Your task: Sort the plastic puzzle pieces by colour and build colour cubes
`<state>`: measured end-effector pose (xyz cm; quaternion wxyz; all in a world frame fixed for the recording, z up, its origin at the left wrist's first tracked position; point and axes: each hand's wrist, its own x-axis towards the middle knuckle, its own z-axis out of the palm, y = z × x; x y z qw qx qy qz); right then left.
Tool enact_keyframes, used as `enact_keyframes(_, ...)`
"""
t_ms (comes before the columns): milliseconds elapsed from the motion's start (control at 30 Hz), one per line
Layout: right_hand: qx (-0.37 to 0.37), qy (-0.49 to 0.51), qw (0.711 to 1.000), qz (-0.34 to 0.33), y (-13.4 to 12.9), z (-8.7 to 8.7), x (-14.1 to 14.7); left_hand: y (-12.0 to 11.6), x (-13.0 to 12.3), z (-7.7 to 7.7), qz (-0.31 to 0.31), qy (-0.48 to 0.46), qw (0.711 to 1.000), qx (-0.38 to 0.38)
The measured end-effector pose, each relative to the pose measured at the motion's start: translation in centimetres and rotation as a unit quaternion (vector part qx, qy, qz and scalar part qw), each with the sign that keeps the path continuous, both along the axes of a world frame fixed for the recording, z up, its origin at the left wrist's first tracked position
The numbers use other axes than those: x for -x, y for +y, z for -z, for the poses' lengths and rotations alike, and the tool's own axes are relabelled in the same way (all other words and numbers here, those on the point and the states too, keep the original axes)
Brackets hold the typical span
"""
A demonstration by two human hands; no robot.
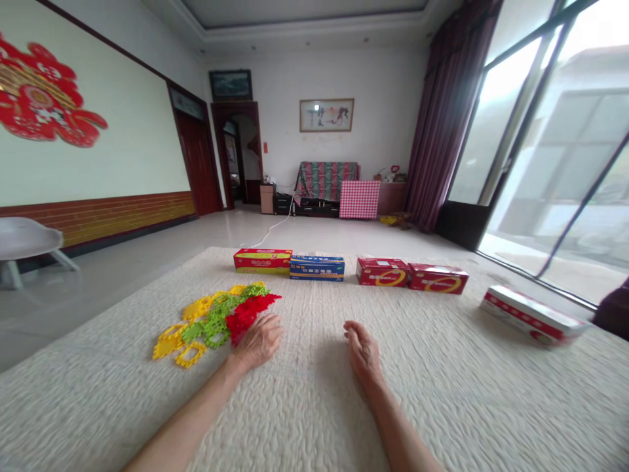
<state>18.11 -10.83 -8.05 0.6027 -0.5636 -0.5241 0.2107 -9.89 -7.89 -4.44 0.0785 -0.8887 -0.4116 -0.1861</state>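
Observation:
My left hand [260,341] rests palm down on the cream quilted cover [304,419], its fingers loosely bent. It lies against the right edge of a pile of red plastic interlocking pieces [246,316]; whether the fingertips touch them I cannot tell. Green pieces [223,311] and yellow pieces [170,342], several of them frame-shaped with toothed edges, spread to the left of the red ones. My right hand [362,351] is a little way off to the right, above or on the cover, fingers loosely curved inward and nothing seen in them.
Along the far edge stand a red-and-yellow box [263,261], a blue box [317,268] and two dark red boxes [382,272]. A white-and-red box [531,316] lies at the right. Beyond are a white chair [29,239], a cloth-draped cabinet [327,180] and large windows [565,151].

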Motion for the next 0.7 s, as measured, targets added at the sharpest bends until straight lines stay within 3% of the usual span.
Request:
enact_keyframes(167, 0.014, -0.01, 1.0, -0.008, 0.0, -0.1, 0.0, 1.3, 3.4, 0.1, -0.039, 0.004, 0.999, -0.017)
enact_keyframes(267, 0.021, -0.018, 1.0, -0.009, -0.1, -0.3, 0.1, 2.0, 4.0, 0.2, -0.086, -0.024, 0.995, -0.043)
enact_keyframes(533, 0.013, -0.037, 0.999, 0.008, -0.3, -0.5, 0.1, 4.8, -3.3, 1.4, -0.06, -0.088, 0.994, -0.007)
enact_keyframes(700, 0.007, -0.145, 0.989, 0.022, 0.4, -0.3, 0.2, 6.2, -4.9, 3.1, -0.052, -0.111, 0.992, 0.021)
